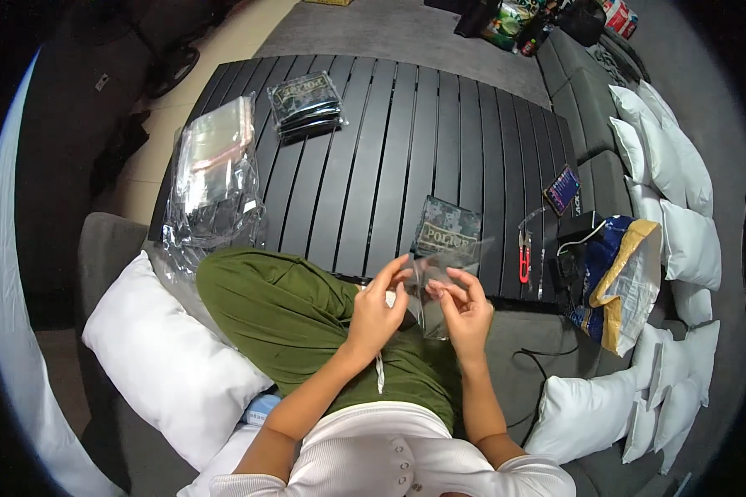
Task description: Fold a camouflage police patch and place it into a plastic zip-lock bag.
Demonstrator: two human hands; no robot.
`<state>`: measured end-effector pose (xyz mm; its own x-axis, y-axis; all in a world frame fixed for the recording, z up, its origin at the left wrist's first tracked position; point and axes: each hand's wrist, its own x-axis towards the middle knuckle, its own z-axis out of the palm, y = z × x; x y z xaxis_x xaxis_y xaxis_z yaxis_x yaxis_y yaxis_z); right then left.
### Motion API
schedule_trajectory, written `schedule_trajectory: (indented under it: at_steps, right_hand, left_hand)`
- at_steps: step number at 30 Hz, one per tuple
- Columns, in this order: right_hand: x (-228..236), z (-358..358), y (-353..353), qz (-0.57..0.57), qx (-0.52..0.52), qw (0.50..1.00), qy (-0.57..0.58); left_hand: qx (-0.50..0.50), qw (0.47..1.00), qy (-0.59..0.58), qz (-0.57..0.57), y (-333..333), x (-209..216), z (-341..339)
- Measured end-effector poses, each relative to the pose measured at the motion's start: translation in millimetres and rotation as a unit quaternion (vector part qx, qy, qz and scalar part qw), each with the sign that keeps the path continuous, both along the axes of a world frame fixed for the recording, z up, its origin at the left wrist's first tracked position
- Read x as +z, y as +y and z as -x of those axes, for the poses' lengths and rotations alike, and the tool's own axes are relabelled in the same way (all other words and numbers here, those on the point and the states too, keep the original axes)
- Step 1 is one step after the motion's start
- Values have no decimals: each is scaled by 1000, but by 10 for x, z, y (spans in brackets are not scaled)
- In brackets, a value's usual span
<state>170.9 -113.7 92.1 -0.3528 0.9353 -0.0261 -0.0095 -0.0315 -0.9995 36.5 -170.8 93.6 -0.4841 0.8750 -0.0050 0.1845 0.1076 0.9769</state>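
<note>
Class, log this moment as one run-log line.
left hand: holds clear sleeve; right hand: holds same sleeve; camouflage piece: on black table, beyond hands; red tool: on table, right

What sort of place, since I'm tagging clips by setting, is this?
Most likely a living room: a grey sofa stands beside a black slatted table, with white pillows along the sofa.
</note>
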Motion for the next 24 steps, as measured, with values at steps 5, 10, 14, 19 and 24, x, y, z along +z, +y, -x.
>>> schedule_trajectory:
  at_steps: [5, 10, 14, 19, 24]
  right_hand:
    - [63, -10, -9, -164, 10, 970, -178]
    - [132, 44, 81, -205, 61, 952, -217]
    - [188, 46, 137, -181, 47, 961, -205]
    - [167, 45, 123, -215, 34, 949, -229]
    - [101, 125, 52, -284, 21, 927, -244]
  left_hand:
    - [-6, 996, 82, -30, 29, -68, -59]
    - [-97, 985, -140, 35, 109, -98, 94]
    - [-112, 983, -137, 53, 167, -315, 311]
    - [-40, 997, 12, 66, 127, -212, 330]
    - [48, 968, 242, -52, 41, -337, 74]
